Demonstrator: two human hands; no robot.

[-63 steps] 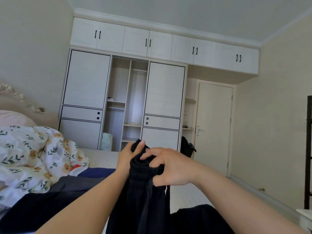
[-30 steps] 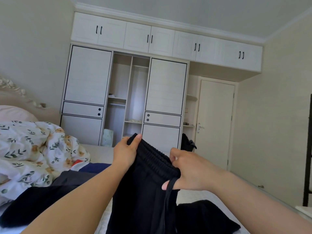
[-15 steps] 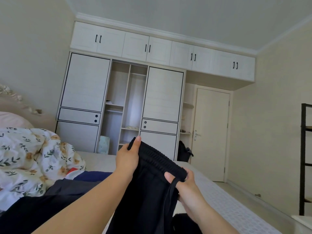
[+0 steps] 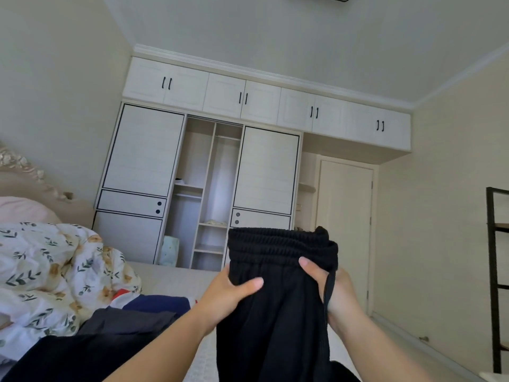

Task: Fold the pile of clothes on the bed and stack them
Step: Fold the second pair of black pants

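Hands up front, both on a pair of black trousers (image 4: 278, 307) held up above the bed (image 4: 176, 279). Left hand (image 4: 228, 295) grips the fabric just under the waistband on the left side, thumb laid across the front, fingers tucked behind the cloth. Right hand (image 4: 327, 285) pinches the right side the same way, thumb pointing up over the front, and a black drawstring (image 4: 329, 288) hangs down across it. Both forearms reach up from the bottom of the frame, left one angled in from lower left, right one from lower right.

Waistband (image 4: 281, 245) sits on top, ribbed and elastic, stretched roughly level between the two hands. Below it the trousers hang straight down, dark and heavy, running out of the bottom edge of the view.

Room around the grip: open air above and to the right of the trousers, bare beige mattress surface beyond the left wrist. Down left on the bed lies the pile of clothes (image 4: 115, 332), dark grey and black pieces with a navy one (image 4: 159, 303) showing behind, near the left forearm but apart from it. Further left a floral duvet (image 4: 55, 271) is bunched up, a pink pillow (image 4: 22, 210) behind that. Straight ahead stands a white wardrobe (image 4: 209, 172) with its middle section open, a closed door (image 4: 344, 232) to its right, and a black shelf frame (image 4: 495, 271) at the right edge.
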